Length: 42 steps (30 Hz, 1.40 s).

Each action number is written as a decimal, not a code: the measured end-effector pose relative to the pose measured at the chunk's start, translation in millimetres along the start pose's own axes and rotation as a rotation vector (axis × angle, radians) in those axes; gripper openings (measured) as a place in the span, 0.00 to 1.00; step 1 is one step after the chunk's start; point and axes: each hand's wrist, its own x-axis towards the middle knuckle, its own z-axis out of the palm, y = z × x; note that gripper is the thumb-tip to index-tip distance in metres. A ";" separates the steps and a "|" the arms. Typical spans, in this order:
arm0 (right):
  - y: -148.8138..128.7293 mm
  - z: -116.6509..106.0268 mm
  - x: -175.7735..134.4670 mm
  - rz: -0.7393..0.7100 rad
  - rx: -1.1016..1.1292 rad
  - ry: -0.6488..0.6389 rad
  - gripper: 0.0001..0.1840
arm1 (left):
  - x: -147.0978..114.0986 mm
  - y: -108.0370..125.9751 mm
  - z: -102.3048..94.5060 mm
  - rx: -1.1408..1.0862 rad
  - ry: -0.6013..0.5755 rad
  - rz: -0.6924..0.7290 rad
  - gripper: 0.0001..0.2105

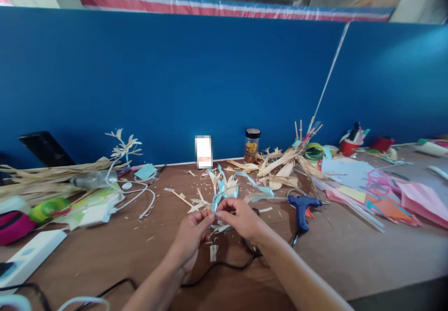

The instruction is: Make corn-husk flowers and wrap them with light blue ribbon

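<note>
1. Head view: I find the left hand (196, 229) and the right hand (241, 215) close together over the brown table (140, 255), both grasping a light-blue ribbon (216, 201).
2. Grip, left: thumb and forefinger pinch the ribbon low down. I judge that this anchors it; the remaining fingers are partly hidden.
3. Grip, right: thumb and forefinger close on the ribbon just beside the left fingertips. I read the narrow spacing as fine control over a short stretch.
4. Workpiece: pale husk petals (230, 187) stand just beyond the fingers, among ribbon loops. Whether the ribbon goes around a stem there, I cannot tell. One ribbon tail (259, 186) trails to the right, presumably left loose for slack.
5. Glue gun (303, 208): lying on its side near the right forearm, nozzle pointing away from the hands. I consider this a sensible position, within reach yet clear of the fingers.
6. Stock: dried husks (280, 168) are heaped beyond the hands, beside a dark-lidded jar (252, 145), likely so that the near surface serves for handling.
7. Hazard: a black cable (224, 264) crosses beneath the forearms and could, in my judgement, snag a sleeve or wrist.
</note>
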 end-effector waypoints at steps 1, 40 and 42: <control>0.7 -0.9 0.4 -0.018 -0.046 0.011 0.05 | 1.2 0.2 0.6 0.001 -0.001 -0.013 0.10; -19.7 1.3 80.1 -0.163 -0.608 0.176 0.08 | 10.0 21.6 -30.9 -0.384 0.484 0.156 0.14; -25.6 6.1 94.0 -0.180 -0.603 0.186 0.09 | 0.3 14.6 -32.7 -0.414 0.521 0.136 0.14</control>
